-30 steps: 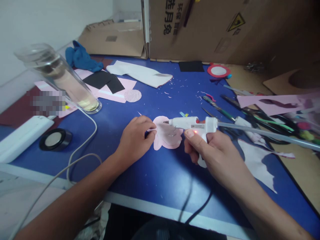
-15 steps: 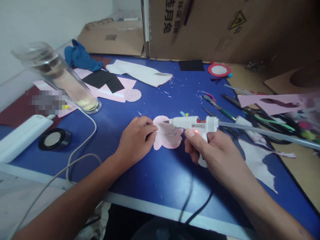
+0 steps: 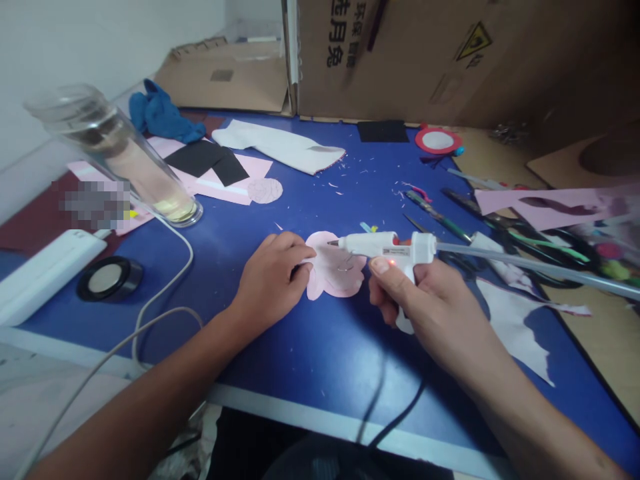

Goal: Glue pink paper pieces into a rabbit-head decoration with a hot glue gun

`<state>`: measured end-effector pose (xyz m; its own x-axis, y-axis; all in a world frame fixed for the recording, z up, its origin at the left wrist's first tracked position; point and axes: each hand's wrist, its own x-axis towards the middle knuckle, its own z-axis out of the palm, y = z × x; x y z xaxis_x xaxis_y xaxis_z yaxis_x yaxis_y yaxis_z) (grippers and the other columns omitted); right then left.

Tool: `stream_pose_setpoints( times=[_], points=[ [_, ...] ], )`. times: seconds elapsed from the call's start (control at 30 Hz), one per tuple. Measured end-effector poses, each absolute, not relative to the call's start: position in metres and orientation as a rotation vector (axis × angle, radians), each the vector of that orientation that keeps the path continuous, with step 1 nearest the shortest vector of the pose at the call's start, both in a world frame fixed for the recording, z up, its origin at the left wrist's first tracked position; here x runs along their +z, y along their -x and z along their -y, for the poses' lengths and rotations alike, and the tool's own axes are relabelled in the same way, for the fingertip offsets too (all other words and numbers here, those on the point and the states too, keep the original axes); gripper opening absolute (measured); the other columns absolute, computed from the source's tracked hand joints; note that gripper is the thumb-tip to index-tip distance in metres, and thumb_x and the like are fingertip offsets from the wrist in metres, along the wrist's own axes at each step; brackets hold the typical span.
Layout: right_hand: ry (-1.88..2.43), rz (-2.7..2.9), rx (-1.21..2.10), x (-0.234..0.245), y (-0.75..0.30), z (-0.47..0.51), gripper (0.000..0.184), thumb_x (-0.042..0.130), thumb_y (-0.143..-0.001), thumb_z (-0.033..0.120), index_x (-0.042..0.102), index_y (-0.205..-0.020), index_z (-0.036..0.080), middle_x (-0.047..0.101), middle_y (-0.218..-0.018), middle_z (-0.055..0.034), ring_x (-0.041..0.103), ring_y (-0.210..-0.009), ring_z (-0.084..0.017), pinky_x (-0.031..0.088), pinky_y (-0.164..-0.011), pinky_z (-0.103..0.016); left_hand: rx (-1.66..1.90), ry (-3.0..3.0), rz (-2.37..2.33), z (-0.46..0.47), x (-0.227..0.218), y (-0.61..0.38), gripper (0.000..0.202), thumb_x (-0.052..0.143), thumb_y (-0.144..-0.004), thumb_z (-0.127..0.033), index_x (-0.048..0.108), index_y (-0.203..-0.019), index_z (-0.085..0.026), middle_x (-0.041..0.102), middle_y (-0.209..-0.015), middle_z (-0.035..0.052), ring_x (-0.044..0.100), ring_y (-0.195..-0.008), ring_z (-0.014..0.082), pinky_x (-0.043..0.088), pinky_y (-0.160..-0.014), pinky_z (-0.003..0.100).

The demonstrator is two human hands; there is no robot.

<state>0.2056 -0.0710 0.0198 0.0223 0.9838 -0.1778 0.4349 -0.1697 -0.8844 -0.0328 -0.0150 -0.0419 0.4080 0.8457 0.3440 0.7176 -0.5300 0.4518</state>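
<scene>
Pink cutout point(image 3: 333, 283) well inside pale table edge point(image 3: 320, 417)

Your left forearm point(image 3: 160, 393) slants in from lower left, wrist nearly straight. Left hand point(image 3: 273, 273) back-up, fingers bent, tips pinched toward the thumb. Your right forearm point(image 3: 530, 400) angles in from lower right; right hand point(image 3: 430, 293) curled in a firm grip, thumb laid forward. Hands well apart, roughly level.

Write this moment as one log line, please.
left hand: pinches pink cutout edge | right hand: grips white glue gun | nozzle: over cutout, contact unclear
</scene>
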Motion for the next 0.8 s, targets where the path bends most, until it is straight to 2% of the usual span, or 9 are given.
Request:
stream_pose_setpoints(
  times=[0.2,0.33,0.67,0.8],
  points=[
    [1.671,1.453,1.119,0.0218,-0.2057,0.0708,0.052,0.061,-0.103,0.063,0.067,-0.068,0.024,0.064,-0.056,-0.002,0.057,-0.053,-0.016,0.042,-0.054,-0.03,0.941,-2.351,-1.317,0.0173,-0.0368,0.0353,0.034,0.051,-0.091,-0.002,0.075,-0.103,-0.023,0.084,-0.116,0.0048,0.077,-0.11,0.0242,0.059,-0.102,0.043],
    [1.659,1.47,1.112,0.0221,-0.2063,0.0702,0.052,0.061,-0.104,0.061,0.066,-0.068,0.024,0.064,-0.056,-0.0017,0.056,-0.052,-0.016,0.041,-0.054,-0.031,1.028,-2.375,-1.191,0.0217,-0.0352,0.0391,0.038,0.048,-0.084,0.004,0.071,-0.095,-0.024,0.086,-0.11,0.002,0.078,-0.105,0.0215,0.062,-0.097,0.04],
    [1.623,1.453,1.125,0.0212,-0.2086,0.0699,0.052,0.061,-0.104,0.064,0.066,-0.07,0.025,0.062,-0.057,-0.0013,0.056,-0.053,-0.016,0.042,-0.054,-0.031,0.927,-2.589,-1.071,0.0212,-0.037,0.0418,0.037,0.048,-0.087,0.005,0.071,-0.091,-0.024,0.088,-0.112,0.0025,0.079,-0.103,0.0242,0.065,-0.091,0.041],
    [1.618,1.464,1.124,0.0228,-0.2091,0.0696,0.054,0.061,-0.105,0.063,0.065,-0.068,0.025,0.063,-0.057,-0.0019,0.056,-0.053,-0.016,0.042,-0.055,-0.032,0.921,-2.568,-1.114,0.0221,-0.0355,0.0414,0.037,0.049,-0.086,0.004,0.071,-0.09,-0.025,0.088,-0.113,0.0018,0.08,-0.104,0.0237,0.065,-0.093,0.042]
  ],
)
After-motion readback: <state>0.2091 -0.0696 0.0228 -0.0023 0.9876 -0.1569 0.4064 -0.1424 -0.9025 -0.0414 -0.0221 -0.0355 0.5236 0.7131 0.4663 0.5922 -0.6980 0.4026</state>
